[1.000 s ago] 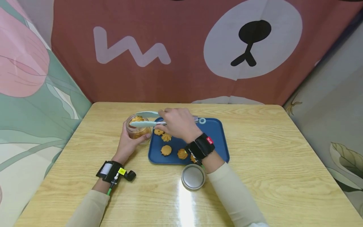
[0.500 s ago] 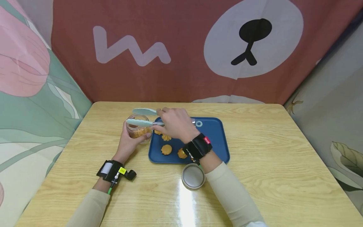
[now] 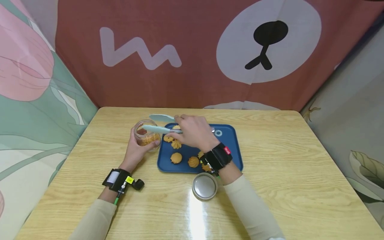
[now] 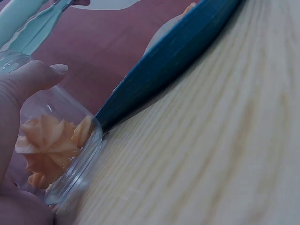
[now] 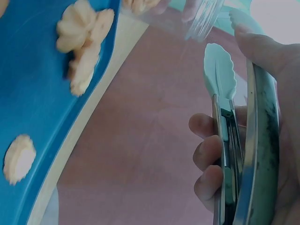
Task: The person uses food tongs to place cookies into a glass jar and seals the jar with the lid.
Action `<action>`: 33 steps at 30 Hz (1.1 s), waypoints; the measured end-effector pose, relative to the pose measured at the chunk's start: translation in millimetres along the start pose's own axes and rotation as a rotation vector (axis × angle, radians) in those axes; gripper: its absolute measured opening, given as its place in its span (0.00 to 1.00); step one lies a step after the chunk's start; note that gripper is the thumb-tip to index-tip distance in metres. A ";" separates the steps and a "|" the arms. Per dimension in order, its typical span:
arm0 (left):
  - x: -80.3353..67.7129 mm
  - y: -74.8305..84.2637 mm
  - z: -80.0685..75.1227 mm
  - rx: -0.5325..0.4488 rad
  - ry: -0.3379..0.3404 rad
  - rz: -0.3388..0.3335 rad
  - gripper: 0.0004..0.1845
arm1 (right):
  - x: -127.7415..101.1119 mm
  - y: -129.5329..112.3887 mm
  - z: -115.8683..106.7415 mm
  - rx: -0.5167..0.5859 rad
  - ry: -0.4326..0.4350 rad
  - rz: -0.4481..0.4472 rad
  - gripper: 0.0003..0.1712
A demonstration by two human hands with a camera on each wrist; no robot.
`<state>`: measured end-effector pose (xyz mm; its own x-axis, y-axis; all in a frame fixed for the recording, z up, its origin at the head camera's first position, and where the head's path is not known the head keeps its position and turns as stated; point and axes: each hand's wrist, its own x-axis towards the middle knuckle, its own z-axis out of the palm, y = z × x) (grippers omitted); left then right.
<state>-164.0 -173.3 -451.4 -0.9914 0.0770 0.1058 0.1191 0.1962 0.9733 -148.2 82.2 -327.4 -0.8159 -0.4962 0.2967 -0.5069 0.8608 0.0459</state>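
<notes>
the glass jar (image 3: pixel 146 135) stands just beside the blue tray (image 3: pixel 229 146), leaving no gap between them. cookies (image 3: pixel 176 158) crowd the tray's left half. a lid (image 3: pixel 204 186) sits just before the tray. the surface (image 3: pixel 285 160) to the right lies open.

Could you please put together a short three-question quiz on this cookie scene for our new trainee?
1. True or false: the left hand grips the glass jar.
2. What does the right hand hold? A) a spoon B) tongs C) the lid
3. Where does the round lid lie in relation to the blue tray?

Key
1. True; the jar stands on the table beside the tray, with cookies inside.
2. B, the pale green tongs, their open tips empty over the jar.
3. On the table, just outside the tray's near edge.
</notes>
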 end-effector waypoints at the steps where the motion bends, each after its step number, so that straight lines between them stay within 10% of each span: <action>1: 0.0 0.0 0.0 0.003 0.000 -0.003 0.52 | -2.3 3.0 -0.5 0.002 0.001 0.004 0.39; 33: 0.9 -1.5 -1.3 0.008 -0.003 0.009 0.53 | -86.9 100.0 26.5 0.017 -0.053 0.216 0.42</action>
<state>-165.1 -174.8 -452.5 -0.9901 0.0816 0.1144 0.1289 0.2032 0.9706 -135.4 208.4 -373.8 -0.9193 -0.3058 0.2476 -0.3227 0.9460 -0.0298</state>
